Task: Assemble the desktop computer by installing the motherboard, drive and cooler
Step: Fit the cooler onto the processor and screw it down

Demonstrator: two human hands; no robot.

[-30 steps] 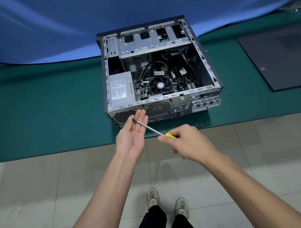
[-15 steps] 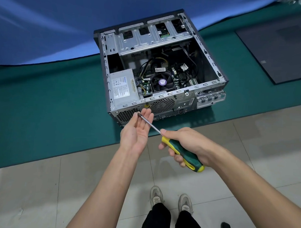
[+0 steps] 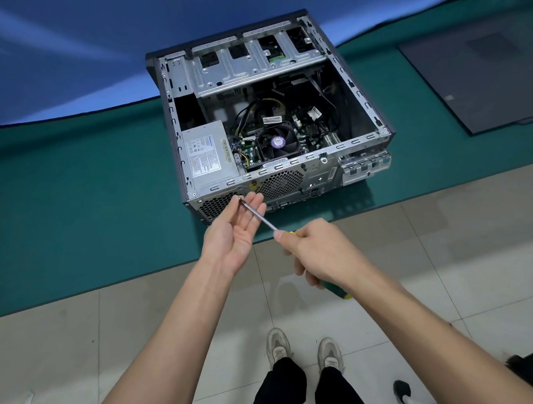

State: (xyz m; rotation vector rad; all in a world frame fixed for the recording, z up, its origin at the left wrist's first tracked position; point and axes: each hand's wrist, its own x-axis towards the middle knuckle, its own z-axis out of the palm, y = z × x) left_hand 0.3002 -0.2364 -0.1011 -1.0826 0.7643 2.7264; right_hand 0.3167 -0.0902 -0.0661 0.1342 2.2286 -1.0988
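Green mat (image 3: 77, 213), tiled floor (image 3: 439, 238), blue backdrop (image 3: 83, 44)

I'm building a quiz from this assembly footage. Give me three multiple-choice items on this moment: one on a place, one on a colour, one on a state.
1. Where does the power supply sit in the case?
A. far right corner
B. near left corner
C. outside on the mat

2. What colour is the mat under the case?
A. green
B. red
C. white

3. How is the left hand?
A. clenched in a fist
B. open, palm up, under the screwdriver shaft
C. gripping the case rim

Answers:
1 B: the power supply fills the near left corner of the case, beside the cooler fan.
2 A: the mat is green.
3 B: the left hand lies open with the screwdriver shaft across its fingers; the right hand grips the handle.
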